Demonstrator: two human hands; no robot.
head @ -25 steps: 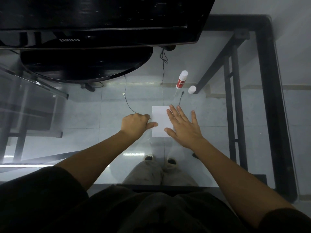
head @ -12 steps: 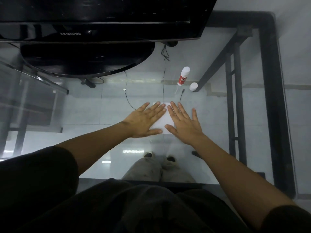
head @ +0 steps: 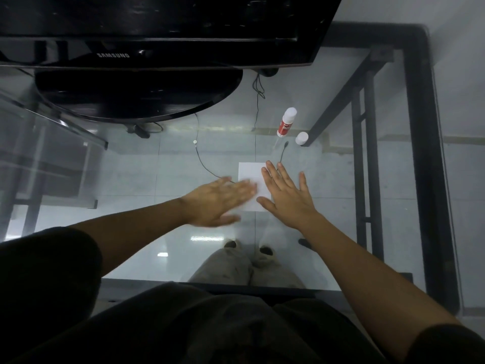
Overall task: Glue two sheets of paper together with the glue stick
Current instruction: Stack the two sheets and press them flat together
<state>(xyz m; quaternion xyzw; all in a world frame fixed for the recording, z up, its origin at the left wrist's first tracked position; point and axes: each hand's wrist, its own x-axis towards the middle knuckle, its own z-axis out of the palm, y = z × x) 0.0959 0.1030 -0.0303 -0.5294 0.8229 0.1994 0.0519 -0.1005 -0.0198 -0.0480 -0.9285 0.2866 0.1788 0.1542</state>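
Pressing hands: right hand [head: 287,198] flat, fingers spread, on white paper [head: 251,179]; left hand [head: 219,202] open, blurred, at its left edge.
Paper place: glass table [head: 157,164], frame centre.
Glue stick [head: 286,122]: upright, uncapped, above paper; cap [head: 301,138] beside.

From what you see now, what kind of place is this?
Probably a home or office desk corner: a glass table on a black frame, a Samsung monitor with cables, and a tiled floor showing through the glass.

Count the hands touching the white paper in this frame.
2. The right hand lies flat on the paper's right side; the blurred left hand overlaps its lower left edge, contact uncertain.
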